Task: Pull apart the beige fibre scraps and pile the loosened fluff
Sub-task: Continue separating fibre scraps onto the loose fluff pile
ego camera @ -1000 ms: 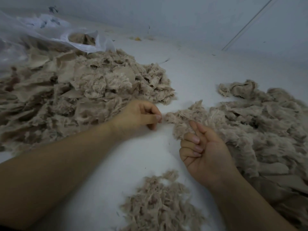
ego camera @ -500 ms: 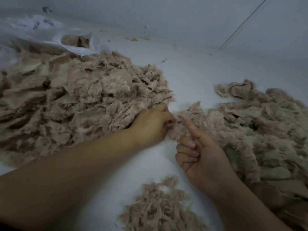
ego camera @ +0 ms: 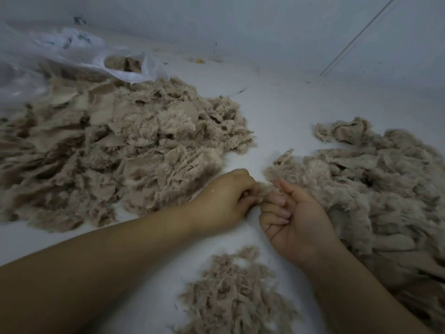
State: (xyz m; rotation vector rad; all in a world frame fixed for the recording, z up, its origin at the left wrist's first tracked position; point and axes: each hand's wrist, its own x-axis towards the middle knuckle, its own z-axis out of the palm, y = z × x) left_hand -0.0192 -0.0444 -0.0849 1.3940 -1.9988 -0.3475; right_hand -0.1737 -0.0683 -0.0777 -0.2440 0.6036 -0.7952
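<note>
A big heap of beige fibre scraps (ego camera: 115, 150) covers the left of the white surface. A second heap of scraps (ego camera: 375, 189) spreads along the right. Between them, my left hand (ego camera: 226, 201) and my right hand (ego camera: 296, 220) meet over one small beige scrap (ego camera: 263, 191) at the near edge of the right heap. Each hand pinches one end of that scrap with curled fingers. A small pile of loosened fluff (ego camera: 236, 295) lies close to me, below the hands.
A crumpled clear plastic bag (ego camera: 72, 56) with more scraps inside lies at the back left, against the pale wall (ego camera: 265, 27). The white surface (ego camera: 277, 112) shows between the two heaps. A thin line (ego camera: 356, 37) runs up the wall at the right.
My left hand has moved right, from beside the left heap to the edge of the right heap, and taken hold of a scrap. The right hand has closed in to meet it.
</note>
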